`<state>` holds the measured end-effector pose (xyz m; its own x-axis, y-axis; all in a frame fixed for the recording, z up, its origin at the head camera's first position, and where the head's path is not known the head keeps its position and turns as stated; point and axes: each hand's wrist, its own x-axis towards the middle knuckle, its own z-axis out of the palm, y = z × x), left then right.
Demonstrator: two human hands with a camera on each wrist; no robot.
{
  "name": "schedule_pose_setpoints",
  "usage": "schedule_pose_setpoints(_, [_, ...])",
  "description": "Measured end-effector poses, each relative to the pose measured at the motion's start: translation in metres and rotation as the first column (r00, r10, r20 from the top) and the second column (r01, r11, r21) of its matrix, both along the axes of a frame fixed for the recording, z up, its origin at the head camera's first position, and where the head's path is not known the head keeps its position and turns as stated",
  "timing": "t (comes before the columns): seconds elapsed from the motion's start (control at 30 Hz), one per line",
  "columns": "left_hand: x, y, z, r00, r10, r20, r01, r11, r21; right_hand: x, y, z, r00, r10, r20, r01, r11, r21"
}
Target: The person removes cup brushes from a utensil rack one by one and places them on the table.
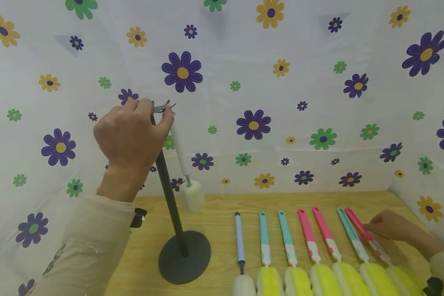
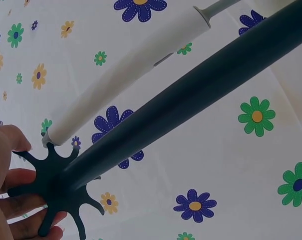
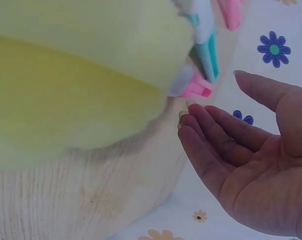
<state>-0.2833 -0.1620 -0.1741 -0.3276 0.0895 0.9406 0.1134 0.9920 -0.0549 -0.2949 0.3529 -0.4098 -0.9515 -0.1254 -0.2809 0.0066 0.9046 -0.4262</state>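
At the upper left, my left hand [image 1: 129,127] holds the dark hook head [image 2: 56,185] of an upright stand [image 1: 168,193], thumb at one hook and other fingers behind it. A white-handled bottle brush [image 1: 179,148] hangs from a hook beside the thumb, its pale sponge end down. On the right side of the table my right hand [image 1: 388,225] is at the pink handle of the rightmost sponge brush [image 1: 359,224]. The right wrist view shows that hand [image 3: 250,155] with its fingers loosely extended and thumb apart, nothing held in it.
Several sponge brushes with teal handles [image 1: 264,234] and pink handles [image 1: 307,230] lie side by side on the wooden table [image 1: 222,201]. Left of them lies a bluish-grey-handled brush [image 1: 239,236]. The stand's round base [image 1: 170,267] rests nearby. Flower-printed cloth [image 1: 222,61] hangs behind.
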Motion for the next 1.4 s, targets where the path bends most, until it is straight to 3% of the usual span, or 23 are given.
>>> schedule_pose_setpoints(0.4, [-0.001, -0.003, 0.001, 1.000, -0.007, -0.007, 0.007, 1.000, -0.001, 0.004, -0.029, 0.029, 0.995, 0.076, -0.067, -0.081, 0.994, -0.073])
schedule_pose_setpoints(0.53, [0.000, -0.003, 0.001, 1.000, -0.015, -0.001, 0.015, 1.000, 0.004, 0.007, -0.053, 0.043, 0.994, 0.077, -0.082, -0.087, 0.988, -0.128])
schedule_pose_setpoints(0.7, [0.000, -0.003, 0.001, 0.999, -0.041, -0.003, 0.041, 0.999, 0.011, 0.015, -0.088, 0.063, 0.977, 0.123, -0.177, -0.153, 0.974, -0.165])
schedule_pose_setpoints(0.97, [0.000, -0.004, 0.003, 0.997, -0.072, 0.004, 0.071, 0.997, 0.024, 0.018, -0.139, 0.078, 0.955, 0.141, -0.260, -0.203, 0.952, -0.231])
schedule_pose_setpoints(1.1, [0.000, -0.004, 0.003, 0.995, -0.104, 0.000, 0.104, 0.994, 0.041, 0.014, -0.165, 0.082, 0.948, 0.149, -0.282, -0.237, 0.921, -0.308])
schedule_pose_setpoints(1.4, [-0.002, 0.000, 0.001, 0.988, -0.157, -0.011, 0.157, 0.986, 0.051, 0.002, -0.220, 0.085, 0.900, 0.157, -0.408, -0.353, 0.810, -0.468])
